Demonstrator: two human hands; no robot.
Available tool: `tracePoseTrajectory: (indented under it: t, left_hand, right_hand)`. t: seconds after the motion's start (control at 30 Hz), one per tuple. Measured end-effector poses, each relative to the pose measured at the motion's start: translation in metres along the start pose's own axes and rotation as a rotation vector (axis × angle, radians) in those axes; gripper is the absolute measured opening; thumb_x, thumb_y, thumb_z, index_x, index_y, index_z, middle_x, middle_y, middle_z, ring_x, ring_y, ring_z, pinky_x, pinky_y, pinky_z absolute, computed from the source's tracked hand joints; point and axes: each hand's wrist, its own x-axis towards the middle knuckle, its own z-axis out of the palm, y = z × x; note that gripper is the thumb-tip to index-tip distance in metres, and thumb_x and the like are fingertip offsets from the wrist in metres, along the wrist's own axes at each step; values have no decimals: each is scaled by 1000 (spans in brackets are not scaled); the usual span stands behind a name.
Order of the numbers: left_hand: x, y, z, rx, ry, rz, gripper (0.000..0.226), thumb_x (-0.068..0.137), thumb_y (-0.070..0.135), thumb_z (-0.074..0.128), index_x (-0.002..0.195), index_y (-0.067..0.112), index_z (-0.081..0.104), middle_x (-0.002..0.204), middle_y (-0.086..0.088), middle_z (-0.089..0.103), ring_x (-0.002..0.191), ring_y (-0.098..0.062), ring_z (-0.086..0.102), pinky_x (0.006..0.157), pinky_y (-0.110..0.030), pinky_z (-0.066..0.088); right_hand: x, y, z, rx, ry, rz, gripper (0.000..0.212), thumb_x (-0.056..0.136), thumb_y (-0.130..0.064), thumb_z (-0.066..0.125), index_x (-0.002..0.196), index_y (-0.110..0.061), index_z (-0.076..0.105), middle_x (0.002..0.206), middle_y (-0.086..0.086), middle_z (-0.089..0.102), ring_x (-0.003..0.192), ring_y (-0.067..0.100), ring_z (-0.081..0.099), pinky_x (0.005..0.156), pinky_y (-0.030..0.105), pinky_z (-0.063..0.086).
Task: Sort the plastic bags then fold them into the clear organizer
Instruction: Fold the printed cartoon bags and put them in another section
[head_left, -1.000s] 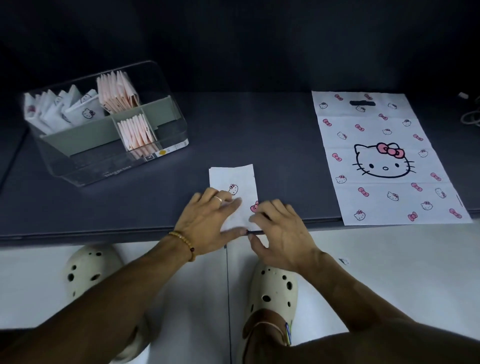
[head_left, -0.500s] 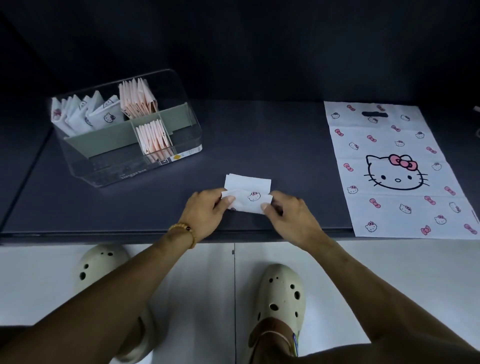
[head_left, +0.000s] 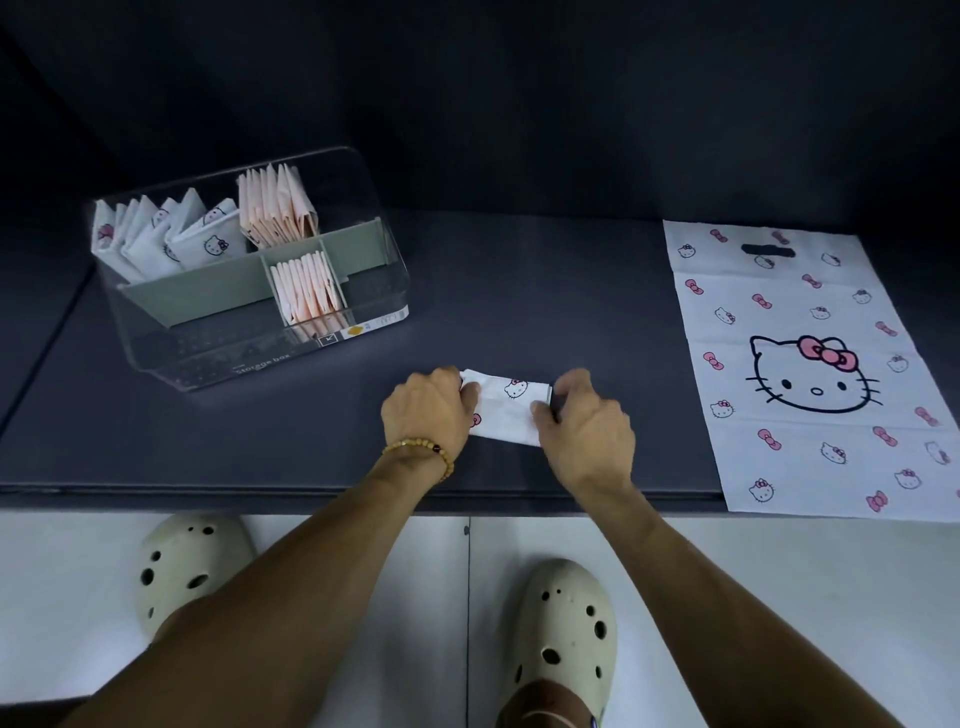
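Dark gray tabletop (head_left: 519, 270) holds a small folded white cat-print bag (head_left: 506, 410) near its front edge, long side running left to right. The left hand (head_left: 426, 410) pinches its left end and the right hand (head_left: 584, 421) pinches its right end. A clear organizer (head_left: 363, 291) with folded bags sits back left, and a flat cat-print bag (head_left: 810, 364) lies well apart on the right, handle hole pointing away.

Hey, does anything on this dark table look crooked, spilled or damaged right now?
Nothing stands out. The folded white cat-print bag is held between the left hand and right hand. The clear plastic organizer stands upright, and the unfolded white cat-print bag lies flat, showing only fold creases.
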Motion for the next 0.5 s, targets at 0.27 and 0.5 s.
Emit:
tracePoseTrajectory:
  t: [0.27, 0.5]
  left_hand:
    - [6, -1, -11, 54, 58, 46, 31, 87, 47, 56, 93, 16, 60, 93, -8, 64, 90, -30, 59, 64, -34, 42]
    - [-4, 9, 21, 206, -129, 893, 51, 100, 19, 37, 148, 8, 24, 156, -6, 22, 146, -19, 14, 118, -27, -1]
  right_hand:
    - [-25, 31, 25, -256, 4, -358, 56, 101, -37, 19, 146, -8, 38, 154, 8, 33, 145, 24, 23, 118, 42, 16]
    - [-26, 31, 25, -257, 21, -387, 61, 99, -35, 13, 144, -3, 38, 153, 13, 33, 144, 25, 25, 118, 43, 16]
